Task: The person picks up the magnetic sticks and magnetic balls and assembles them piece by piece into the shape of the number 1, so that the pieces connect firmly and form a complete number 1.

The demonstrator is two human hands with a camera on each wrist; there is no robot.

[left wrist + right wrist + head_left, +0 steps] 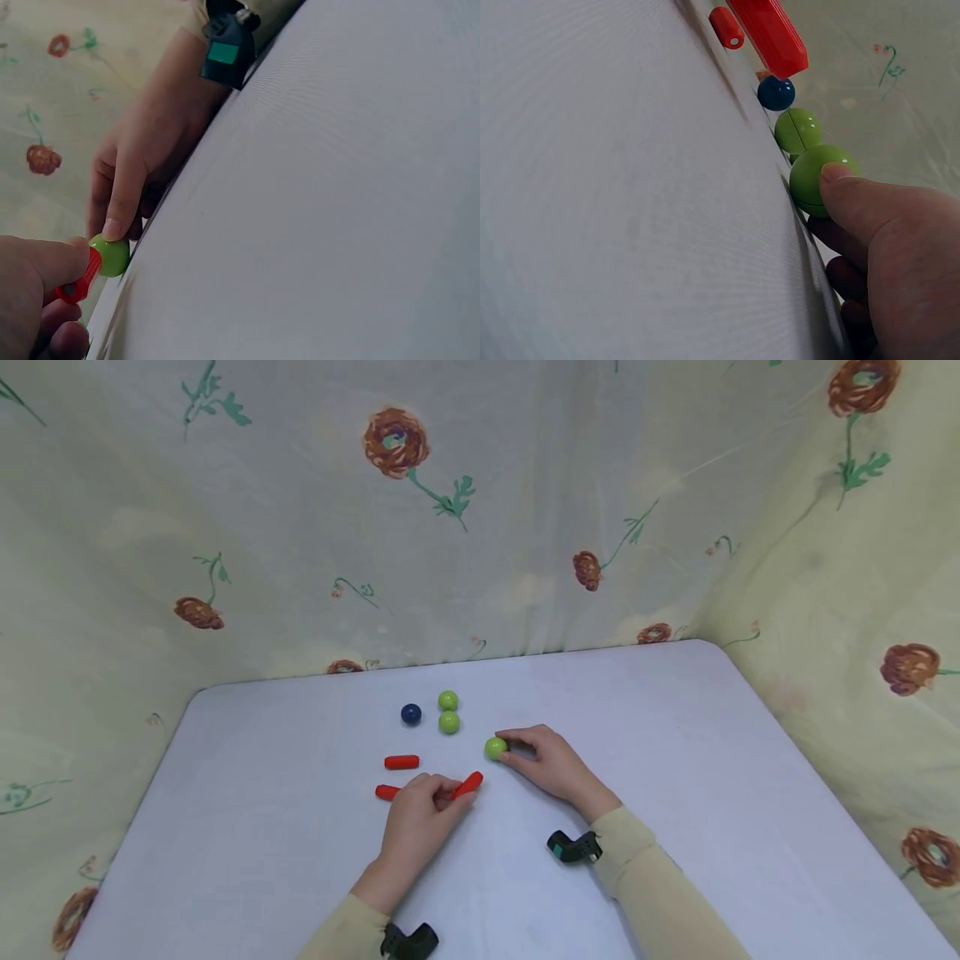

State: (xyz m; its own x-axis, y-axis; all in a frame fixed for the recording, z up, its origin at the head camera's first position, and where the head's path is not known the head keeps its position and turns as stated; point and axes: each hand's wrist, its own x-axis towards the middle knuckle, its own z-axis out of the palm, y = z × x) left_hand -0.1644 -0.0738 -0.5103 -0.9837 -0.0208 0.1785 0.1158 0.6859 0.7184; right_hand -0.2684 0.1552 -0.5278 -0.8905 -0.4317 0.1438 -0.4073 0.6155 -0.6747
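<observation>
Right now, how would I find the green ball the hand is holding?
Look at the white table. Three green balls sit near its middle; two touch beside a blue ball. The held green ball lies apart, nearer the person, pinched by the right hand.

My right hand (pixel 551 766) pinches a ball (pixel 496 747) on the table (pixel 712 793); my left hand (pixel 420 814) holds a stick (pixel 467 785) just left of it. Two sticks (pixel 401 762) lie further left, three balls (pixel 448 722) behind.

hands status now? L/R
Left hand: fingers pinching a red stick.
Right hand: fingers gripping a green ball on the table.
</observation>
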